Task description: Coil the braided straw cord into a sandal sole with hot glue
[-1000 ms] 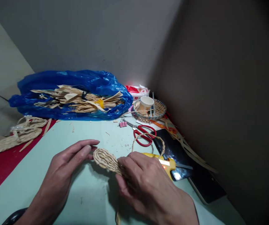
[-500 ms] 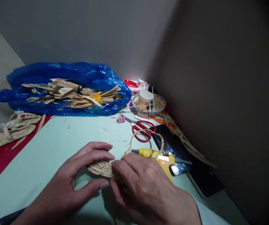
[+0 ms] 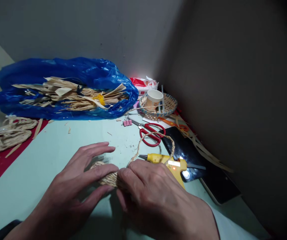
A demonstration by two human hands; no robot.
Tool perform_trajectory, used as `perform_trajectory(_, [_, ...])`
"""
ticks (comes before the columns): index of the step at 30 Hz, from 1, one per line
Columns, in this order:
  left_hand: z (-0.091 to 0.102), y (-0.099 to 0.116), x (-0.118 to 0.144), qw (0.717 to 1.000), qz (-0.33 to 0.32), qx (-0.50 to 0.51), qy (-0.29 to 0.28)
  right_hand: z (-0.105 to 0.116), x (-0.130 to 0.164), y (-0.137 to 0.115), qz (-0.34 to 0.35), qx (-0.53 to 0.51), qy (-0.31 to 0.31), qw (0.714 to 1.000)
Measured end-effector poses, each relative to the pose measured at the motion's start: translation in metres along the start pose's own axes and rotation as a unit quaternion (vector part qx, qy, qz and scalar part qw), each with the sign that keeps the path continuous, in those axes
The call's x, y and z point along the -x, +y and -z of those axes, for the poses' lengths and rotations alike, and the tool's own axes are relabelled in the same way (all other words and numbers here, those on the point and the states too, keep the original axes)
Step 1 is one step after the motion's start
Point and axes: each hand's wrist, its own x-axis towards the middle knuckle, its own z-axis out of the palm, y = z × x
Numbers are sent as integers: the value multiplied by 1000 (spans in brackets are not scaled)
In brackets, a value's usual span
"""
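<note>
A small braided straw piece of coiled cord is between my hands, above the pale green table. My right hand is closed on its right end, covering that part. My left hand pinches it lightly from the left, with index finger above, thumb below and the other fingers stretched out. From behind my right hand, a loose length of twisted straw cord arches up and to the right. A yellow glue gun lies just beyond my right hand, its small light glowing orange. Past it rest red-handled scissors.
A blue plastic bag with straw bundles lies at the back. A paper cup stands in a woven basket. Right are a dark tablet and straw strips. Beside the scissors sits a pink binder clip; braided straw pieces lie left.
The left index finger has come down onto the straw piece, and the thumb has closed in beneath it. My right hand keeps its grip. The whole view has shifted slightly.
</note>
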Motion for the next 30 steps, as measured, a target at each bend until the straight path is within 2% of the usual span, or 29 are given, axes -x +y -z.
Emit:
perform_trajectory(3, [0, -3, 1, 998, -48, -43, 7, 0, -1, 0, -11, 18, -18, 1000])
perform_trajectory(7, [2, -9, -2, 988, -118, -102, 4, 1, -2, 2, 19, 20, -19, 999])
perform_trajectory(11, [-5, -2, -13, 992, -84, -82, 34, 3, -3, 3, 28, 22, -25, 999])
perform_trajectory(16, [-14, 8, -21, 995, -76, -48, 46, 4, -4, 3, 47, 49, -42, 997])
perform_trajectory(19, [-10, 0, -13, 995, -81, -41, 51, 5, -4, 5, 52, 49, -36, 997])
perform_trajectory(24, [2, -14, -2, 980, -168, -99, 35, 10, 0, 10, 107, 29, 21, 994])
perform_trajectory(30, [6, -5, -7, 979, -147, -102, 94, 8, 0, 15, 72, -11, 35, 997])
